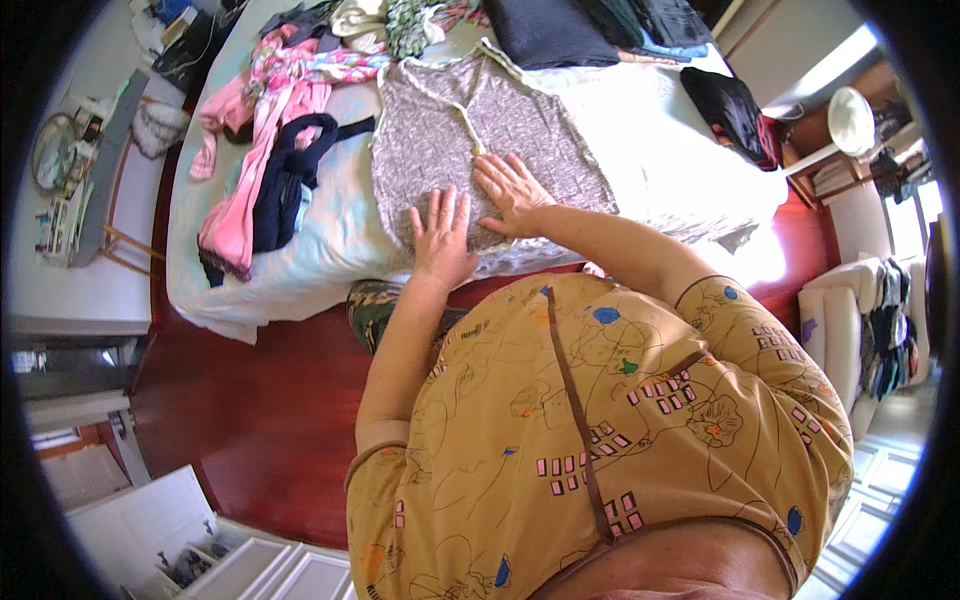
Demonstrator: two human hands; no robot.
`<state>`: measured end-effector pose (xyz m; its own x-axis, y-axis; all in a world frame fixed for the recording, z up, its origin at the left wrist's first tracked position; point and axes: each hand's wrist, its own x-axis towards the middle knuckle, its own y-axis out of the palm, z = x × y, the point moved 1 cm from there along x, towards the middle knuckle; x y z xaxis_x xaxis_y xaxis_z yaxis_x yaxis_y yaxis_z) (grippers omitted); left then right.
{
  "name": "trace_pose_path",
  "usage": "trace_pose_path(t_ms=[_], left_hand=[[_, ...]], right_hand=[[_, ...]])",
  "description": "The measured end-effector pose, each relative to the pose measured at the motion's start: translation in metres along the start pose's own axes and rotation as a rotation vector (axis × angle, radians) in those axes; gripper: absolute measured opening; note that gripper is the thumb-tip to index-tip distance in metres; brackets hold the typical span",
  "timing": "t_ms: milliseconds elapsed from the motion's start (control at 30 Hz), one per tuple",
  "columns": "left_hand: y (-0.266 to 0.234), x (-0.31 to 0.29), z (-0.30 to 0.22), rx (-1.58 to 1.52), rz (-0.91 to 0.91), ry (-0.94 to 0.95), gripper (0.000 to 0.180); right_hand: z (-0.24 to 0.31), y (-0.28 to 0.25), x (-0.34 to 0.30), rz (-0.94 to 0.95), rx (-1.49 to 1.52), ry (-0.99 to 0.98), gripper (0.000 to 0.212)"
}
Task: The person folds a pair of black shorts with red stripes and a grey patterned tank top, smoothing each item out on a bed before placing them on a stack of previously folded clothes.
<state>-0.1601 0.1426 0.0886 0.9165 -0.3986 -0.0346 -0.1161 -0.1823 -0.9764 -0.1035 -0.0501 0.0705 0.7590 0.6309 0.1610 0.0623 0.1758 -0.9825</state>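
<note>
A grey-brown sleeveless top [430, 120] with a pale trim down its front lies spread flat on the bed [665, 150]. My left hand [443, 238] rests on its lower left part, fingers stretched out, palm down. Close beside it, my right hand [513, 195] lies flat near the middle of the top, below the end of the trim, with its fingers extended. Neither hand grips the cloth. The top's lower edge hangs near the bed's front edge, partly hidden by my hands and forearms.
Left of the top lie pink clothes [232, 225] and a dark navy garment [280, 190]. Dark folded clothes [550, 35] sit at the back, a black folded garment [728, 115] at the right edge. A white fan [851, 120] and a cream armchair [832, 310] stand at the right.
</note>
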Motion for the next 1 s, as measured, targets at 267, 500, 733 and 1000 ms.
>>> trace_pose_path(t_ms=[267, 500, 733, 1000], left_hand=[[-0.011, 0.007, 0.047, 0.077, -0.114, -0.020, 0.116], [0.002, -0.014, 0.084, 0.132, -0.192, -0.067, 0.116], [0.000, -0.010, 0.078, 0.168, -0.166, -0.062, 0.119], [-0.002, -0.008, 0.079, 0.174, -0.170, -0.041, 0.120]], right_hand=[[-0.004, -0.008, -0.007, -0.004, 0.007, -0.009, 0.090], [-0.066, -0.022, -0.063, 0.065, -0.085, 0.193, 0.090], [-0.138, -0.032, -0.119, 0.078, -0.143, 0.655, 0.078], [0.003, 0.003, -0.051, -0.057, -0.013, 0.139, 0.078]])
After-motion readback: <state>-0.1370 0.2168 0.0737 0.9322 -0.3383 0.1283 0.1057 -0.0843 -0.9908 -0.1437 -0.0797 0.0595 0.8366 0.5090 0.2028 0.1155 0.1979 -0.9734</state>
